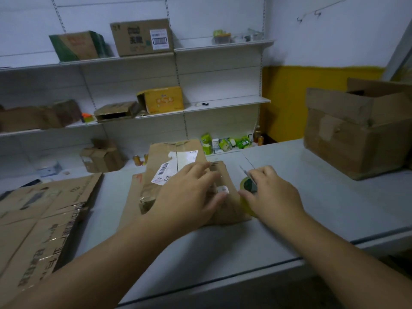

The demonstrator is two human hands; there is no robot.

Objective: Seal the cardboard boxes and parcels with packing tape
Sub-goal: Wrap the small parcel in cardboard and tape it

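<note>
On a grey counter [312, 197] below white shelving [223, 101], a flat brown cardboard parcel [156, 166] lay mid-counter, lengthwise away from the person, left hand [189, 192] pressing it flat-fingered, right hand [272, 195] gripping a yellowish tape roll [247, 186] against its right edge.

Hidden and unclear around the parcel [160, 157]

My left hand [189, 197] lay flat over the parcel's near half and hid it. The print on the label [165, 172] was too blurred to read. At the parcel's right edge, my right hand [274, 195] gripped the tape roll [246, 186] and covered most of it. Left of the parcel the picture's edge cut off the flattened cardboard [33, 219], and far right of it, the open box [356, 130].
</note>
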